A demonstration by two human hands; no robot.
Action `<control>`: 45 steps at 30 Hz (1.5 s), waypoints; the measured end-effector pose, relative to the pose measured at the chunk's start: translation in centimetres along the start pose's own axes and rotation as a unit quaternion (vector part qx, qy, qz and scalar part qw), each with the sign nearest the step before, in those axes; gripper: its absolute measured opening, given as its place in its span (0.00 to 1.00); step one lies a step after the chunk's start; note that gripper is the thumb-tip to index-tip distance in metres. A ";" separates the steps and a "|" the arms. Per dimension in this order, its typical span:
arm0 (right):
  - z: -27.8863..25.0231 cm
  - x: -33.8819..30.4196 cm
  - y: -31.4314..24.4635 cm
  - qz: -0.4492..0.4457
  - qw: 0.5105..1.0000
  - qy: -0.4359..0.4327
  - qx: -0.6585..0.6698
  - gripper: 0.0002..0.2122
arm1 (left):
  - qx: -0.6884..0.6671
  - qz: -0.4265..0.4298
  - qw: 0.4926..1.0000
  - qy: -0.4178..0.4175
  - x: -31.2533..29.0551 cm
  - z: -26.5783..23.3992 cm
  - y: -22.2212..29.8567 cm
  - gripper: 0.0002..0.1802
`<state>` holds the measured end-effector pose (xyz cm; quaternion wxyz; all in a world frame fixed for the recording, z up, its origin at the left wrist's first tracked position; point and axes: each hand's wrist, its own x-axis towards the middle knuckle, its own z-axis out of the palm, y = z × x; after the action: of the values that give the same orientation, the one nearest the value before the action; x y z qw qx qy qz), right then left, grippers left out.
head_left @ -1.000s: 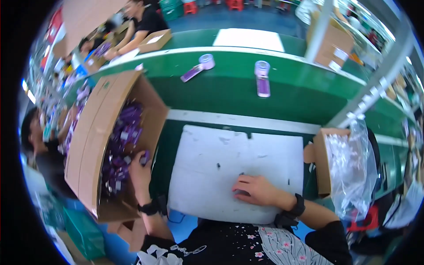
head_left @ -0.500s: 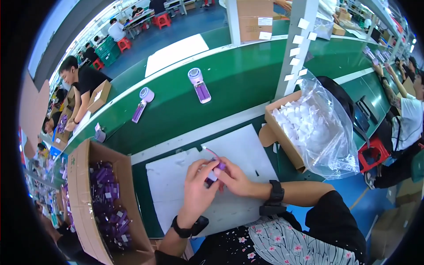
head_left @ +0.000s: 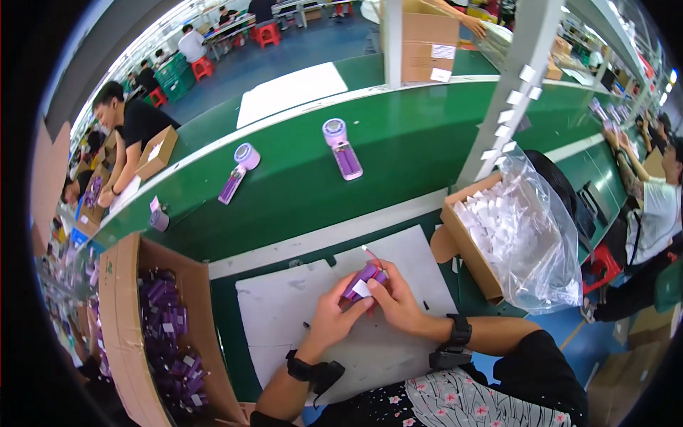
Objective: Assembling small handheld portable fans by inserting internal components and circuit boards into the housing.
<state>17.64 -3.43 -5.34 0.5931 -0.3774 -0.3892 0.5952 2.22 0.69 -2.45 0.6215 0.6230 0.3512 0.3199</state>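
Over the pale foam mat (head_left: 277, 306), both hands share a purple battery pack (head_left: 371, 272) of cylindrical cells. A red lead rises from it to a small white plug (head_left: 365, 248). My left hand (head_left: 333, 318) grips the pack from the left, thumb at its lower side. From the right, my right hand (head_left: 404, 300) closes round it, its thumb beside a white square patch (head_left: 361, 288) on the pack. Whether that patch is fully stuck down cannot be made out. An open carton (head_left: 121, 306) of similar purple packs (head_left: 167, 320) stands at my left.
At right, a carton (head_left: 469, 245) holds white pieces (head_left: 498, 220) under a clear plastic bag (head_left: 558, 270). Two round-headed lilac devices (head_left: 343, 149) (head_left: 240, 171) lie on the green conveyor (head_left: 292, 192). A white post (head_left: 509, 99) rises beyond the right carton. Co-workers sit nearby.
The pack has been turned in my hands, so its purple cells and white patch now face up. My left hand has lowered and uncovered it. The whole view has shifted slightly.
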 end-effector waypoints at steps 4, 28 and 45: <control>-0.8 -0.5 -0.1 0.002 0.997 0.010 -0.076 0.22 | 0.031 -0.011 0.999 0.037 -0.3 1.2 -0.6 0.26; -3.4 -1.2 -3.0 0.001 0.988 0.039 -0.149 0.26 | 0.001 0.081 0.996 0.043 1.2 4.2 0.0 0.23; -3.2 -1.5 -4.1 0.053 0.970 -0.041 -0.235 0.14 | 0.020 0.178 0.980 0.081 1.7 4.2 -0.6 0.20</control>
<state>22.24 -4.86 -2.96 0.4391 -0.5011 -0.5218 0.5328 6.60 -0.25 -3.22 0.5113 0.6599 0.2903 0.4678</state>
